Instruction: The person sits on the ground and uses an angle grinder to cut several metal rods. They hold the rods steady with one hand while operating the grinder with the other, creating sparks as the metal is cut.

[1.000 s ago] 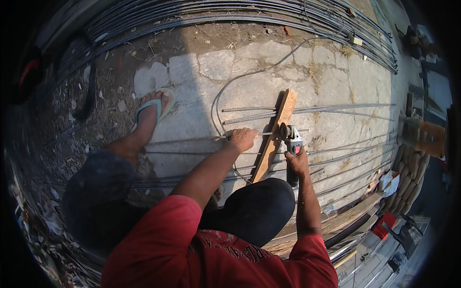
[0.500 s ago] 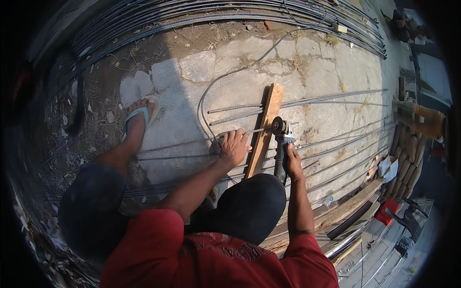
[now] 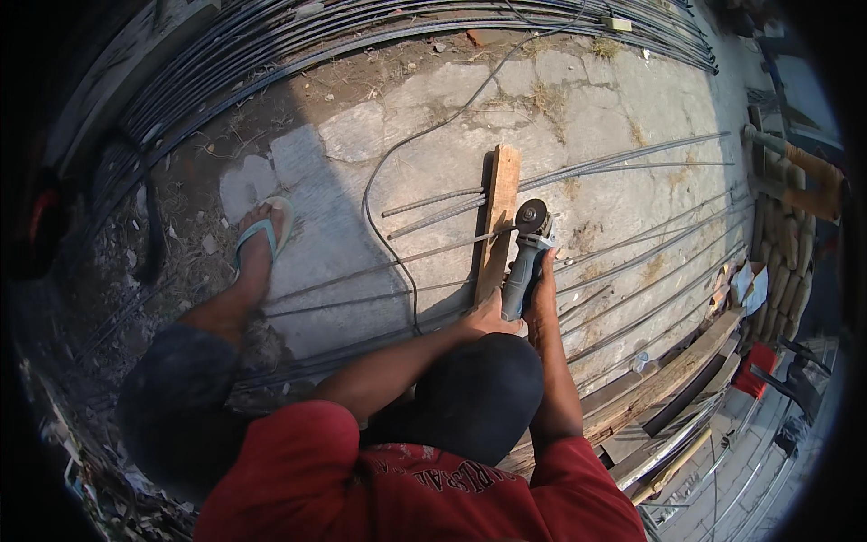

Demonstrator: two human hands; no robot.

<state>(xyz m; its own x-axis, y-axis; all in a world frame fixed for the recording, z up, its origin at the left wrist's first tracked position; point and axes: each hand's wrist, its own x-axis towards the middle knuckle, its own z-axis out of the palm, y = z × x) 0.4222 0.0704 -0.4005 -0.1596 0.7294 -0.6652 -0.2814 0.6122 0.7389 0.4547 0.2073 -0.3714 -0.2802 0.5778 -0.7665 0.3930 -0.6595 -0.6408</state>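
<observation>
Shifted off the rod [image 3: 433,247], left hand [image 3: 488,318] joins right hand [image 3: 545,282] gripping the grinder [image 3: 519,285], whose disc [image 3: 531,215], snagging near the plank [image 3: 506,172]'s right edge, could kick the rod neither hand steadies.

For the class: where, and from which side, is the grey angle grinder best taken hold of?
Probably around the long, slim grey grinder body, coming from the person's side: it slants back toward the dark-trousered knee, while the round dark disc sits at the far end.
</observation>
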